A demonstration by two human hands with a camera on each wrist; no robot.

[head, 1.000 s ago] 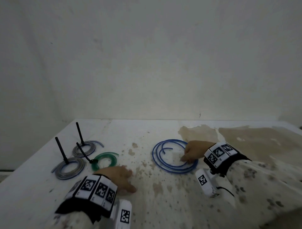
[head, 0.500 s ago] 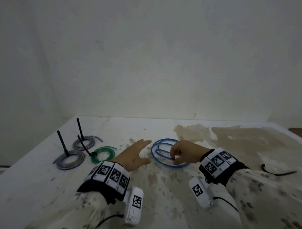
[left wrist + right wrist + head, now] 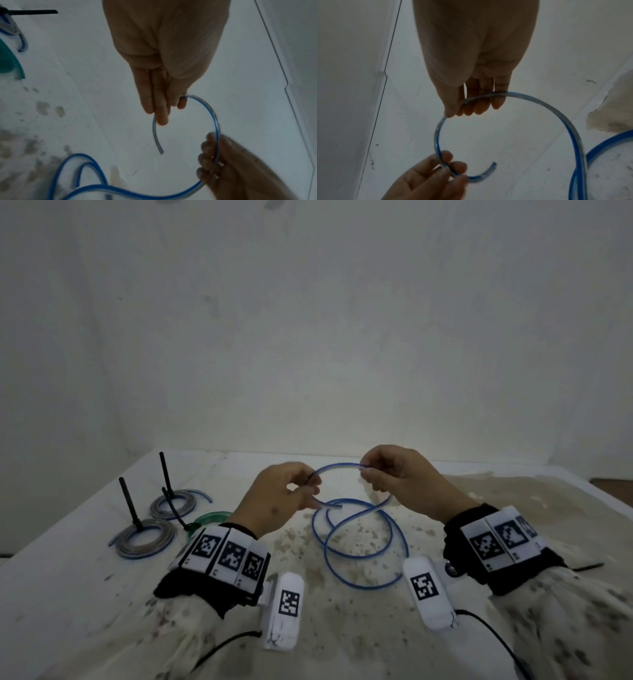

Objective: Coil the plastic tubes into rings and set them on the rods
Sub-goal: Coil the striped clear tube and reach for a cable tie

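A blue plastic tube [image 3: 363, 542] hangs partly lifted above the stained white table [image 3: 68, 594], its lower loops lying on the surface. My left hand [image 3: 291, 494] pinches the tube near its free end [image 3: 157, 142], which curls below the fingers. My right hand [image 3: 383, 474] pinches the same tube [image 3: 539, 106] a short arc further along. Between both hands the tube [image 3: 212, 115] forms a small arch. Three black rods [image 3: 129, 501] stand at the left, two ringed by grey coils [image 3: 144, 539] and one by a green coil [image 3: 209, 517].
A plain wall rises directly behind the table. A black cable [image 3: 587, 567] lies at the right edge. Brown stains cover the table's middle and right.
Both hands left the table and lifted the blue tube's end. The left hand came over from the left and took hold of it; the flat coil has loosened into looser loops.
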